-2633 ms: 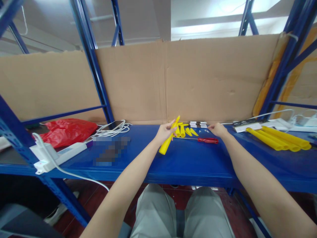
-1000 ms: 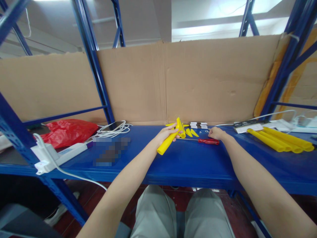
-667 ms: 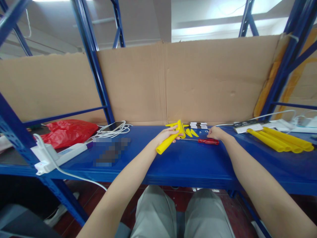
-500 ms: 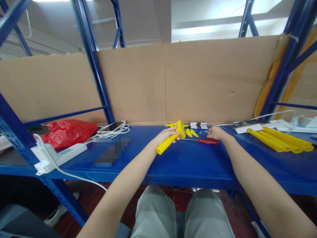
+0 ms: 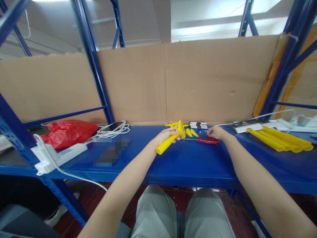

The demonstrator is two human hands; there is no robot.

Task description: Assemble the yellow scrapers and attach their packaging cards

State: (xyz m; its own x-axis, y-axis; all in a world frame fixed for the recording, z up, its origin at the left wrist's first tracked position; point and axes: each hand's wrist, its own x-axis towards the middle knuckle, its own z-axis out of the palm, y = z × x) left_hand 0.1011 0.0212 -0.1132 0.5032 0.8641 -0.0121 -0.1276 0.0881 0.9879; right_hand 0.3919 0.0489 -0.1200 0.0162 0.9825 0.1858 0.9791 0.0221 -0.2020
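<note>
My left hand is wrapped round a yellow tool with a tube-shaped handle, its wider head tilted up to the right. Over the blue surface, my right hand has its fingers pressed together beside a few tiny screws; whatever it pinches is too small to make out. A red-handled screwdriver lies just below it, shaft pointing left. Between the hands are small yellow pointed pieces and a stack of white-and-black pieces. More yellow parts lie behind the tool, partly hidden.
Several yellow tubes lie at the right beside a black-and-white box. At the left are a red plastic bag, coiled white cable and a white power strip. A cardboard sheet stands behind.
</note>
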